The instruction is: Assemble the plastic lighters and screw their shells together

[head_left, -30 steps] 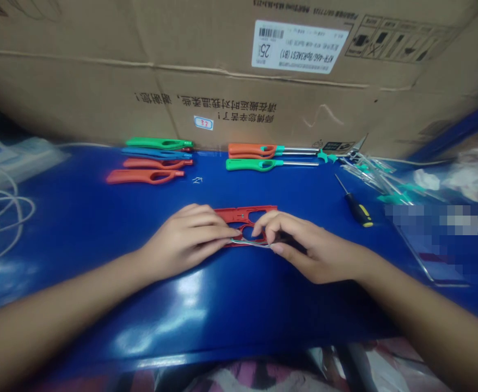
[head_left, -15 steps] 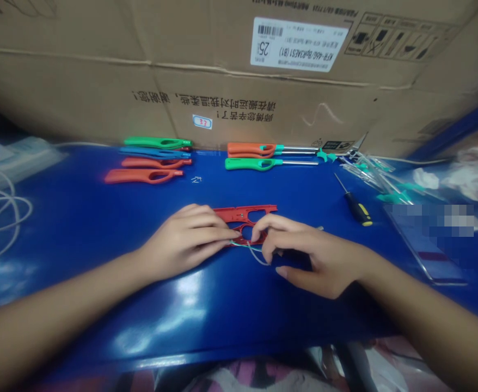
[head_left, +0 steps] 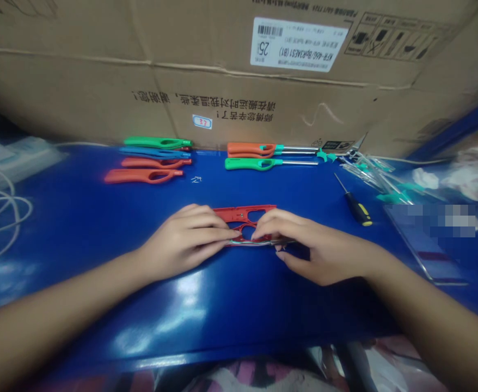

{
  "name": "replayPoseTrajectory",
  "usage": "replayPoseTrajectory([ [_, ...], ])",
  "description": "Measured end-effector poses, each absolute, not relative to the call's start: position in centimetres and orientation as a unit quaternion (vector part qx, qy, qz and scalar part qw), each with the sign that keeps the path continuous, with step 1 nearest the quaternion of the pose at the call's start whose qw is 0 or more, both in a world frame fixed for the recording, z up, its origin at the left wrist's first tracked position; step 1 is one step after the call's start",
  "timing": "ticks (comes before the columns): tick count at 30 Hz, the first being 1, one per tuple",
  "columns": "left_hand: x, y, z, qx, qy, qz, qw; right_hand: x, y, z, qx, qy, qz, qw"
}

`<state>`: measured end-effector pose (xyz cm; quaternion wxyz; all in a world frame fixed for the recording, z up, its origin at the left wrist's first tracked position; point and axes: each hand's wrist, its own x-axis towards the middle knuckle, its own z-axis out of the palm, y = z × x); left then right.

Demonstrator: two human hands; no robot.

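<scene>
Two red plastic lighter-casing halves lie side by side on the blue table, the far half (head_left: 239, 214) showing its inner side. My left hand (head_left: 182, 239) covers their left ends, its fingertips pinched on the near half (head_left: 245, 226). A pale, thin wire (head_left: 253, 243) runs along the near edge of that half. My right hand (head_left: 312, 245) is at the casing's right end, fingers curled down on the near half and around the wire's end. A thin dark rod shows beside those fingers. The fingers hide most of the inner parts.
Green, blue and red-orange handles (head_left: 145, 175) lie at the back left beside small screws (head_left: 196, 179). Two assembled lighters (head_left: 271, 163) lie at back centre. A screwdriver (head_left: 357, 208), metal-tube parts (head_left: 378, 177) and a phone-like slab (head_left: 427, 256) are right. Cardboard (head_left: 100, 81) stands behind.
My right hand has tilted and drawn closer to the casing. The pale wire, which looped out toward me, now lies straight along the near half's edge. My left hand has stayed in place.
</scene>
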<state>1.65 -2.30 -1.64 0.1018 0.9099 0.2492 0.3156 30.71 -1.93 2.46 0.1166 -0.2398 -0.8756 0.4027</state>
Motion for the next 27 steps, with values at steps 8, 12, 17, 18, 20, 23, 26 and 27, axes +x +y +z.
replayPoseTrajectory([
  [8,1.6,-2.3,-1.8,0.911,0.245,0.314,0.108,32.2,-1.0,2.3,-0.314,-0.893,0.305,0.105],
  [12,1.8,-2.3,-1.8,0.917,0.236,0.304,0.108,32.5,-0.5,2.0,-0.310,-0.907,0.272,0.086],
  [17,1.8,-2.3,-1.6,0.924,0.231,0.278,0.122,32.5,-0.4,1.9,-0.312,-0.914,0.246,0.076],
  [18,1.8,-2.3,-1.6,0.926,0.229,0.275,0.123,32.5,-0.4,1.8,-0.312,-0.917,0.239,0.074],
  [20,1.7,-2.3,-1.7,0.928,0.227,0.269,0.123,32.6,-0.3,1.8,-0.310,-0.921,0.227,0.070],
  [23,1.7,-2.2,-1.9,0.922,0.239,0.277,0.124,32.6,-0.3,1.7,-0.299,-0.925,0.223,0.074],
  [26,1.9,-2.3,-2.2,0.909,0.251,0.309,0.125,32.5,-0.1,1.6,-0.288,-0.930,0.216,0.082],
  [27,1.9,-2.3,-2.2,0.905,0.249,0.321,0.127,32.5,-0.1,1.6,-0.284,-0.931,0.214,0.083],
])
